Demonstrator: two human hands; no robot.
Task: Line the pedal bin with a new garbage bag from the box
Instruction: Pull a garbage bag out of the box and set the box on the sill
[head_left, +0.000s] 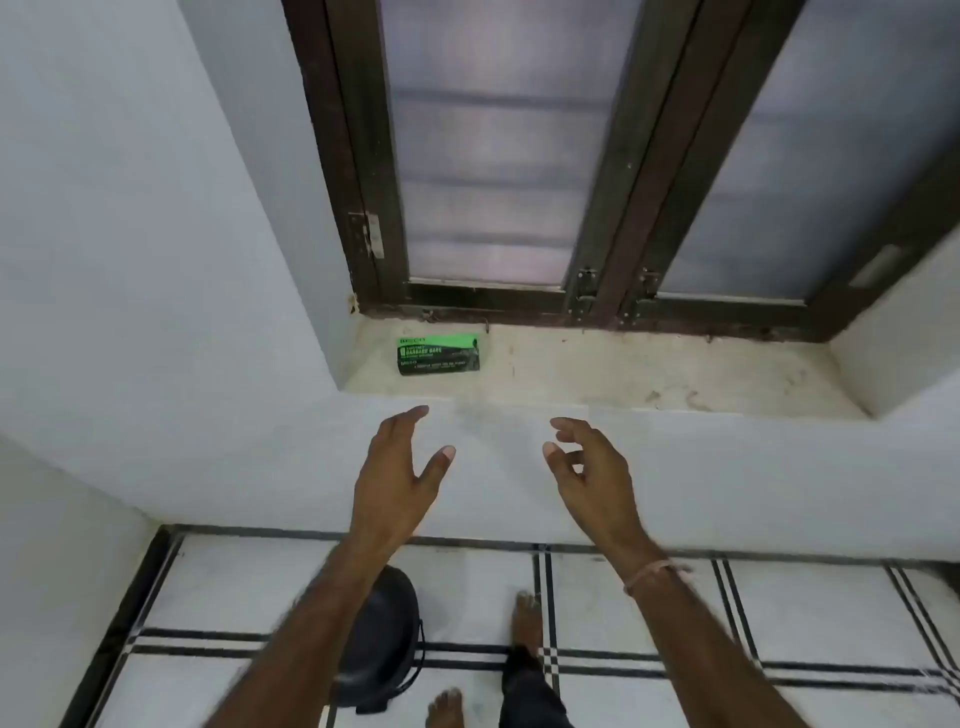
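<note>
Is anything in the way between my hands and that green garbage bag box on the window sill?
Nothing visible is. The left hand and right hand hover open below the front edge of the pale stone sill, and the green garbage bag box lies alone near its left end.

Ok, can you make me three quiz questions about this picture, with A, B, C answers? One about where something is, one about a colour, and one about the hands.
1. Where is the garbage bag box?
A. on the window sill
B. on the floor
C. in a hand

2. What colour is the pedal bin?
A. white
B. black
C. red

3. What do the hands hold?
A. the box
B. a bag
C. nothing

Answers:
1 A: the box lies flat on the sill.
2 B: the bin looks black all over.
3 C: the left hand and right hand are open and empty, short of the box.
</note>
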